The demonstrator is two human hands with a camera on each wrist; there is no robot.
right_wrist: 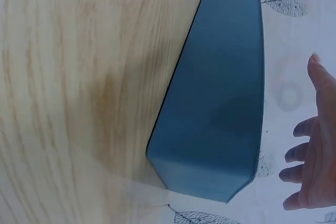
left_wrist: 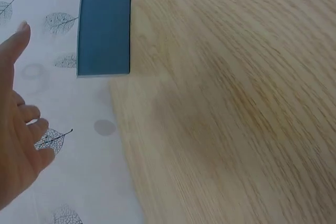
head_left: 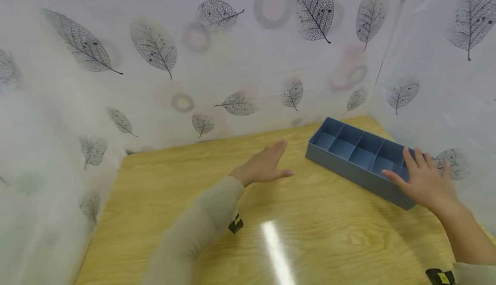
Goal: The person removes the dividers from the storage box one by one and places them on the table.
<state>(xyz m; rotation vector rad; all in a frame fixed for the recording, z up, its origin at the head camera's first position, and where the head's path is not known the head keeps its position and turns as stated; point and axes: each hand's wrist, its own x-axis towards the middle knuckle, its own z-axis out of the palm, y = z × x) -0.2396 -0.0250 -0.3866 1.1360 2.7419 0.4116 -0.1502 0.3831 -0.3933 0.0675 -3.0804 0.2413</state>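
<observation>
Head view: L hand above the wood-grain table, well open. Fingers approx. straight and together, thumb spread away from them; holds nothing. Hand is L of the blue-grey divided box and apart from it.

R hand likewise well open, fingers and thumb spread, nothing gripped. Positioned over the near R end of the box, hiding part of it. Rt-wrist view shows a gap betw. fingers and box wall, so no contact seen there.

Box loc.: far R part of table, upright, open side up, set at a diagonal w/ one end twd the rear. Min. four compartments visible in a row; R end not fully verifiable behind the hand. L-wrist view: box wall at top of frame, clear of L hand.

Surroundings: leaf-print sheeting behind table and at both sides. Pale sleeve on L arm. Glare streak on tabletop, near side.
</observation>
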